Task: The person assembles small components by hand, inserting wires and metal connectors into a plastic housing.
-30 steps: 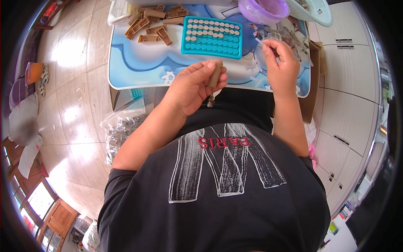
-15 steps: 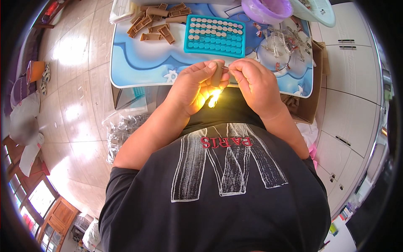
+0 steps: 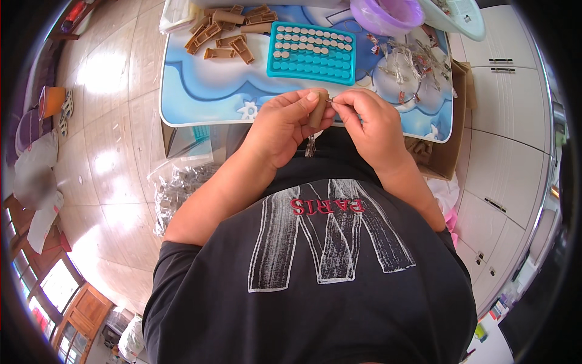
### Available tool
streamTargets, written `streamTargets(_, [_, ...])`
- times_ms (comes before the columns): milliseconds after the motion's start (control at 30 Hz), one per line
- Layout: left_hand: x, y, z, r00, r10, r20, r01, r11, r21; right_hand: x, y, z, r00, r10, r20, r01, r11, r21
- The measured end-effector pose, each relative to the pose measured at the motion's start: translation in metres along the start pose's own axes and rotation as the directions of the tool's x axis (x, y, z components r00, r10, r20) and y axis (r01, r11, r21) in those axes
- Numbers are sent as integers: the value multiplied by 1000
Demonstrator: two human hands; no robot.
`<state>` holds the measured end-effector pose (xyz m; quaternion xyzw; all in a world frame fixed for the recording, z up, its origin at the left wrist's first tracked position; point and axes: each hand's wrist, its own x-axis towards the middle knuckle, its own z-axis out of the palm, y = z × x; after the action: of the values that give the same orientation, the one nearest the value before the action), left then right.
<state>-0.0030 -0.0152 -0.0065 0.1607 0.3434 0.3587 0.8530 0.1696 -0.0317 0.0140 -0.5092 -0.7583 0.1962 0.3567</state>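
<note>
My left hand (image 3: 282, 124) grips a brown, cork-like tube (image 3: 317, 111) between thumb and fingers, above my lap at the table's near edge. From under the tube hangs a bundle of clear string lights (image 3: 310, 147), unlit. My right hand (image 3: 371, 126) pinches a thin, pin-like piece (image 3: 330, 101) at the tube's upper right side; its exact kind is too small to make out. Beyond my hands, a turquoise tray (image 3: 310, 74) holds rows of small round beige pieces (image 3: 302, 39), with its nearer rows showing bare turquoise rounds.
Several brown tube housings (image 3: 227, 42) lie at the table's far left. Tangled wire lights (image 3: 412, 64) spread over the right side, near a purple basin (image 3: 388, 18) and a pale green basket (image 3: 467, 21). A cardboard box (image 3: 445, 155) stands right of the table; a clear bag (image 3: 176, 194) sits left.
The string lights under the tube have gone from glowing yellow to dark. Both hands have barely moved, the left tilting the tube slightly.
</note>
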Motion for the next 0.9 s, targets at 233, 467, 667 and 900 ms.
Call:
streamTargets(233, [1, -3, -1, 1000, 8, -20, -8, 1000, -7, 1, 1, 4, 996, -93, -11, 91, 991, -96])
streamTargets(467, [0, -2, 0, 999, 6, -44, -6, 1000, -7, 2, 4, 7, 993, -111, -32, 109, 992, -63])
streamTargets(667, [1, -2, -5, 998, 11, 59, -11, 1000, -12, 0, 2, 7, 995, -81, -58, 77, 995, -64])
streamTargets(900, [-5, 3, -1, 999, -18, -44, 18, 1000, -13, 0, 7, -1, 1000, -25, 13, 23, 995, 102])
